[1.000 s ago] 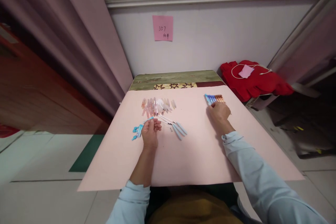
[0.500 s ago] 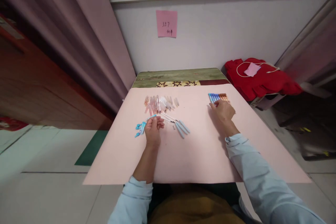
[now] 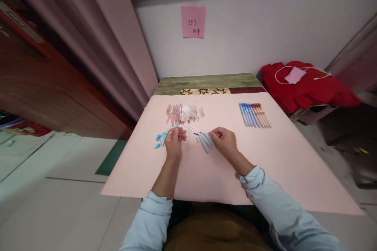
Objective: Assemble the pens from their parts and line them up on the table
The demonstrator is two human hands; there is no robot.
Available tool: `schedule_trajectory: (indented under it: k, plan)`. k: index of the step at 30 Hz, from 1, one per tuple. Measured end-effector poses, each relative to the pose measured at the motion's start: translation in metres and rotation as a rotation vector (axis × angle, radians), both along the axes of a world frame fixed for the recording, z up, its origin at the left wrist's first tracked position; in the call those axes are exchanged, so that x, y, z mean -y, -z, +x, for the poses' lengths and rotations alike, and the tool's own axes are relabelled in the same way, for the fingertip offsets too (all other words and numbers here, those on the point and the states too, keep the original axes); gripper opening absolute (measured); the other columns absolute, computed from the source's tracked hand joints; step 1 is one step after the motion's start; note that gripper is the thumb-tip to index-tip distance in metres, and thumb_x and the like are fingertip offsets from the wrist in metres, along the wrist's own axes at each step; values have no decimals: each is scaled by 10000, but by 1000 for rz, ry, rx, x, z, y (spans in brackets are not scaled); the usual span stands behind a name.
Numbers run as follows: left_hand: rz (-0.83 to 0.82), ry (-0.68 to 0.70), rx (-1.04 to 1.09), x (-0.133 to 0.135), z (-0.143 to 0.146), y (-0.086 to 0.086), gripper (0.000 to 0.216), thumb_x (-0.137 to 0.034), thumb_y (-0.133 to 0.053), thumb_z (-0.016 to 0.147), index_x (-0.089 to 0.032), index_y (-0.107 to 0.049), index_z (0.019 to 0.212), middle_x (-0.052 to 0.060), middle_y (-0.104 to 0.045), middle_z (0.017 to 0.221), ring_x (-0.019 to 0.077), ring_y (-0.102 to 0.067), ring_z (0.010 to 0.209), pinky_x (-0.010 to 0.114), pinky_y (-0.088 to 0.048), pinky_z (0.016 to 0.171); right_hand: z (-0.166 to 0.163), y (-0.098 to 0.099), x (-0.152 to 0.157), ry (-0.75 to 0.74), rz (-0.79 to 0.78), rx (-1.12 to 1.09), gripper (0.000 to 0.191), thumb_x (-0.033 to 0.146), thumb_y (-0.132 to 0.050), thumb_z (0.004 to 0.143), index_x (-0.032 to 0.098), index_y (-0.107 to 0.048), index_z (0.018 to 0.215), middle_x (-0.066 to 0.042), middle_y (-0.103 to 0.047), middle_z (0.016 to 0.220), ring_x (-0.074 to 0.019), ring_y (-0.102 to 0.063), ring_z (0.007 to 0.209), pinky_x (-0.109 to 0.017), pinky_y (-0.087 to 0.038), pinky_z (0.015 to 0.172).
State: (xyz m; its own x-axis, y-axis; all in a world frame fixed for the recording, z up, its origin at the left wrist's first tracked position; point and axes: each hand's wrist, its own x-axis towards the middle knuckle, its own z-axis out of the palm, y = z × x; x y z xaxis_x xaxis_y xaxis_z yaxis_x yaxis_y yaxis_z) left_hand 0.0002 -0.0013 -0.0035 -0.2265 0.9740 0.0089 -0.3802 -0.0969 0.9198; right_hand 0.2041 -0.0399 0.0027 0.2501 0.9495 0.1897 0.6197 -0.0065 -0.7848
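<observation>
My left hand [image 3: 174, 143] is closed round a small blue pen part, held just above the pink sheet [image 3: 229, 172]. My right hand [image 3: 224, 141] rests at the loose light-blue pen barrels [image 3: 205, 141] in the middle, fingers curled on one of them. Behind lies a heap of clear and orange pen pieces [image 3: 184, 113]. Small blue caps [image 3: 160, 140] lie left of my left hand. A tidy row of finished blue and orange pens [image 3: 254, 114] sits at the far right of the sheet, with no hand on it.
The pink sheet covers a small table with a green and patterned strip [image 3: 206, 85] at its far edge, against a white wall with a pink note [image 3: 193, 22]. A red cloth bundle [image 3: 306, 88] sits to the right, curtains to the left.
My right hand left the row of finished pens at the far right and came left to the blue barrels in the middle. My left hand stayed put. The camera shifted slightly.
</observation>
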Motion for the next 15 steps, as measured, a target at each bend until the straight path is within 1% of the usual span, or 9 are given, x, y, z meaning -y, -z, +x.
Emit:
schedule_trajectory:
  k: [2, 5, 9, 11, 13, 15]
  plan:
    - [6, -8, 0, 0, 1, 0, 295, -423, -684, 800, -139, -638, 862, 57, -677, 747, 99, -582, 564, 234, -456, 542, 1, -1, 1, -29, 7, 33, 236, 424, -598, 826, 234, -700, 730, 8, -688, 678, -150, -601, 614, -246, -391, 563]
    - [15, -16, 3, 0, 2, 1, 291, -419, -684, 798, -138, -640, 860, 58, -673, 742, 103, -578, 566, 234, -449, 538, 0, -5, 3, -59, -9, 152, 207, 431, -640, 808, 244, -692, 735, 9, -688, 720, -151, -601, 643, -247, -362, 561]
    - [42, -36, -38, 2, 3, 2, 254, -390, -686, 790, -158, -636, 880, 48, -662, 764, 108, -562, 575, 244, -444, 552, -4, -7, 3, -72, -36, 270, 134, 371, -662, 803, 245, -682, 761, 6, -689, 767, -149, -592, 663, -246, -314, 549]
    - [90, -51, -180, 5, 4, 0, 217, -343, -700, 774, -175, -641, 898, 37, -652, 780, 115, -558, 610, 255, -453, 595, -4, -7, 3, -74, -56, 279, 126, 344, -647, 816, 241, -677, 749, 7, -687, 762, -145, -582, 656, -246, -300, 549]
    - [188, -61, -453, 10, 6, -3, 158, -278, -698, 763, -190, -658, 888, 29, -636, 801, 131, -556, 674, 274, -461, 665, -3, -9, 3, -81, -79, 272, 147, 347, -634, 827, 237, -677, 740, 5, -686, 756, -141, -574, 658, -245, -293, 556]
    - [316, -34, -752, 14, 8, -8, 69, -197, -649, 771, -198, -668, 838, 30, -619, 822, 152, -553, 743, 294, -458, 725, -3, -12, 3, -86, -114, 264, 177, 369, -621, 840, 233, -684, 745, 3, -683, 754, -136, -568, 665, -242, -290, 567]
